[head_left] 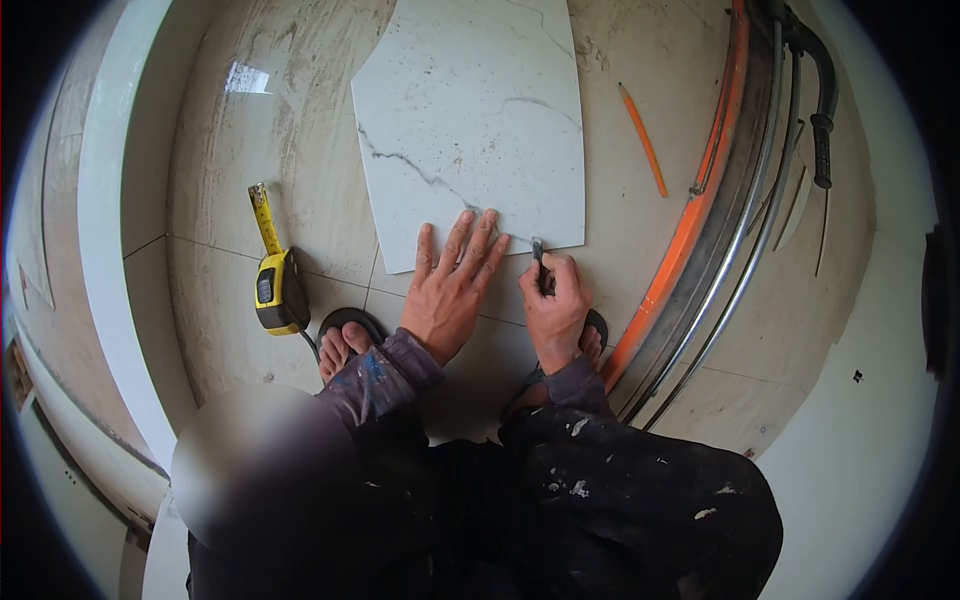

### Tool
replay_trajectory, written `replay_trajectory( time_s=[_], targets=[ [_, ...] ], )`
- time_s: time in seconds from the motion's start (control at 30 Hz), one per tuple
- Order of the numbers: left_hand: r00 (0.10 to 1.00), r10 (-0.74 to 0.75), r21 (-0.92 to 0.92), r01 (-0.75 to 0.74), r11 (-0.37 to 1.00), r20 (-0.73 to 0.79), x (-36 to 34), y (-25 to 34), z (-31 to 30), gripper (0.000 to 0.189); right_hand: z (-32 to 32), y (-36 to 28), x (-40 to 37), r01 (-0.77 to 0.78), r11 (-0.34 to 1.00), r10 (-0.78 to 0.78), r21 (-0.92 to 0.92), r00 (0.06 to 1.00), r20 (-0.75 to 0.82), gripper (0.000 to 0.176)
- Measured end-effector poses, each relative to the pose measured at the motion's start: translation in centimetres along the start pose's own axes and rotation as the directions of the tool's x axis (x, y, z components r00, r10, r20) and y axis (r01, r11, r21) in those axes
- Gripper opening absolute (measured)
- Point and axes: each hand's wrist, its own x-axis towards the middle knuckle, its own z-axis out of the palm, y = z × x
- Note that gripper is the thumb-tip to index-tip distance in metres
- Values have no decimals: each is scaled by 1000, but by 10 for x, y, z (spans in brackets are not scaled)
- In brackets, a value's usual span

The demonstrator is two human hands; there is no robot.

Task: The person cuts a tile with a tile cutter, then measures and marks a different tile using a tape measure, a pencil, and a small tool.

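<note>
A white tile with grey veins point(470, 130) lies on the floor, its upper left corner cut at a slant. My left hand point(450, 290) rests with fingers spread on the tile's near edge. Just to its right, my right hand point(556, 305) is closed round a small dark tool point(541, 262), whose tip touches the tile near its lower right corner. Most of the tool is hidden by my fingers.
A yellow tape measure point(280, 290), its blade partly out, is on the floor at left. An orange pencil point(643, 140) lies right of the tile. Beyond it runs a long orange tile cutter point(668, 270) with metal rails and a black handle point(821, 150).
</note>
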Motion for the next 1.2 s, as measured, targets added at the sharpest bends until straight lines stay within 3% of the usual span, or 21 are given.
replay_trajectory(
  time_s=[0.77, 0.87, 0.93, 1.03, 1.1, 1.17, 1.2],
  targets=[
    [1000, 0, 24, 0, 1000, 12, -1, 1, 1, 65, 2, -1, 3, -16, 1000, 16, -21, 1000, -7, 14],
    [1000, 1, -5, -1, 1000, 2, -1, 0, 0, 64, -2, 0, 1, -132, 990, 130, 45, 990, 49, 12],
    [1000, 8, 22, -8, 1000, 7, 1, 0, 0, 64, -5, 3, -10, -291, 911, 290, 293, 956, 49, 7],
    [1000, 3, 31, -3, 999, 17, -2, 0, 0, 62, -18, 10, -9, -331, 837, 362, 436, 932, 12, 8],
    [1000, 15, 20, -15, 1000, 6, 1, 1, 2, 62, -21, 17, -7, -309, 834, 332, 457, 943, 32, 15],
    [1000, -4, 18, 4, 1000, -17, 0, 1, 6, 62, -26, 9, -1, -469, 576, 425, 670, 871, 244, 18],
    [1000, 5, 22, -4, 1000, -16, 0, 1, 5, 62, -25, 9, -2, -466, 574, 429, 674, 872, 237, 18]
  ],
)
